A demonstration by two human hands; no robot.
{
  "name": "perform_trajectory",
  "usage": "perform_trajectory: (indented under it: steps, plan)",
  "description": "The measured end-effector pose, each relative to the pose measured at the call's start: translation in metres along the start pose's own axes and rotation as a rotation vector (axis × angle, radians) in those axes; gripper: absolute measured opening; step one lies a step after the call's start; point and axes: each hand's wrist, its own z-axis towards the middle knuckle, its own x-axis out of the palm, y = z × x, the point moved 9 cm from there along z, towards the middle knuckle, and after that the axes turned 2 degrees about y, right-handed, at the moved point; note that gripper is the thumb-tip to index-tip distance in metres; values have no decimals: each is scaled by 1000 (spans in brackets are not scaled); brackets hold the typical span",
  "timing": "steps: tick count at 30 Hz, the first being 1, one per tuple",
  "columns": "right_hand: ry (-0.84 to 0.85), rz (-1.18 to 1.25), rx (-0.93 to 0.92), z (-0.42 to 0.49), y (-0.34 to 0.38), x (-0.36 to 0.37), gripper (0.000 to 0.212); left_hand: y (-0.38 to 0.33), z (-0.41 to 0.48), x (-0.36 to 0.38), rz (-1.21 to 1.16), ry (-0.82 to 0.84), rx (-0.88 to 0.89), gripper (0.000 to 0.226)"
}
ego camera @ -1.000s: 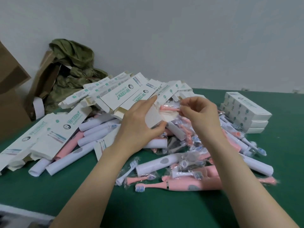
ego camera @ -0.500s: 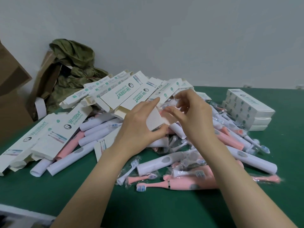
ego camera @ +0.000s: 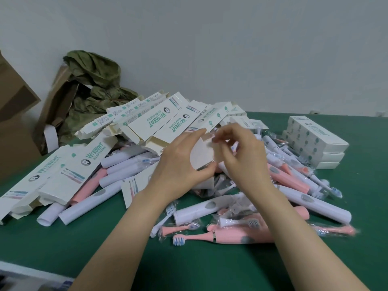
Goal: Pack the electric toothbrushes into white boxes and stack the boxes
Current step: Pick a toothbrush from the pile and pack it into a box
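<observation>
My left hand [ego camera: 180,162] grips a white box [ego camera: 202,153] above the heap, open end toward my right hand. My right hand [ego camera: 241,152] pinches the box's end flap [ego camera: 211,136] with its fingertips. Whatever is inside the box is hidden. Below the hands lies a heap of pink toothbrushes [ego camera: 231,236] and white toothbrush handles [ego camera: 210,207], with loose brush heads in clear wrap. Flat unfolded white boxes [ego camera: 159,120] pile up behind. Three closed boxes [ego camera: 315,141] are stacked at the right.
The green table [ego camera: 63,248] shows bare cloth in front of the heap and at the far right. Brown cartons [ego camera: 14,114] and a crumpled olive bag [ego camera: 92,89] stand at the back left against the wall. The table's near edge runs along the lower left.
A pink brush head held at the box mouth a second ago is out of sight now. My right hand's fingers have moved onto the end flap. My left hand keeps holding the box.
</observation>
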Motion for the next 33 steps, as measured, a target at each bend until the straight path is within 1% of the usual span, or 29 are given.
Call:
perform_trajectory:
  steps: [1, 2, 4, 5, 6, 8, 9, 10, 12, 14, 16, 18, 20, 22, 23, 25, 27, 29, 31, 33]
  plan:
    - [-67, 21, 61, -1, -6, -8, 14, 0, 0, 0, -2, 3, 4, 63]
    - [-87, 53, 137, -1, -15, -12, 13, 0, 1, 1, -6, 5, 7, 61]
    - [-5, 210, 318, -2, -33, -5, 12, 0, 4, 2, -16, 14, 16, 59]
    - [42, 302, 397, -4, -39, 2, 9, 0, 5, 6, -19, 57, 21, 61]
    - [53, 351, 452, -5, -44, 5, 6, 1, 7, 12, -18, 140, 28, 66]
    - [-2, 357, 503, -7, -51, 3, 7, 5, 6, 29, 14, 329, 33, 79]
    - [-26, 371, 518, -7, -53, 2, 8, 6, 6, 32, 30, 366, 33, 79]
    - [-36, 398, 532, -8, -55, 2, 10, 5, 6, 32, 24, 348, 29, 74]
    - [-39, 450, 542, -9, -55, 4, 12, 1, 8, 23, -36, 212, -2, 57]
    - [-40, 479, 533, -10, -54, 5, 9, -2, 7, 18, -63, 77, -51, 47]
    - [-32, 481, 514, -9, -52, 6, 6, -5, 6, 17, -3, -11, -97, 42]
    - [-27, 513, 504, -9, -49, 7, 6, -8, 7, 16, 64, -63, -136, 35]
    - [-35, 537, 478, -9, -46, 6, 6, -10, 9, 15, 78, -95, -165, 28]
    - [-24, 550, 475, -10, -43, 9, 12, -10, 11, 17, 64, -107, -185, 20]
    - [-1, 598, 507, -13, -43, 15, 18, -9, 11, 20, 57, -102, -197, 16]
    - [97, 678, 592, -18, -43, 33, 28, -6, 12, 27, 46, -73, -224, 10]
    - [161, 714, 647, -24, -45, 45, 31, -4, 11, 34, 20, -33, -232, 6]
    - [165, 808, 703, -29, -49, 49, 31, -7, 9, 35, -29, -5, -184, 16]
    - [160, 885, 727, -29, -52, 48, 33, -13, 5, 33, -67, 43, -103, 38]
    - [133, 877, 705, -27, -55, 43, 30, -8, -4, 32, 24, 124, -77, 63]
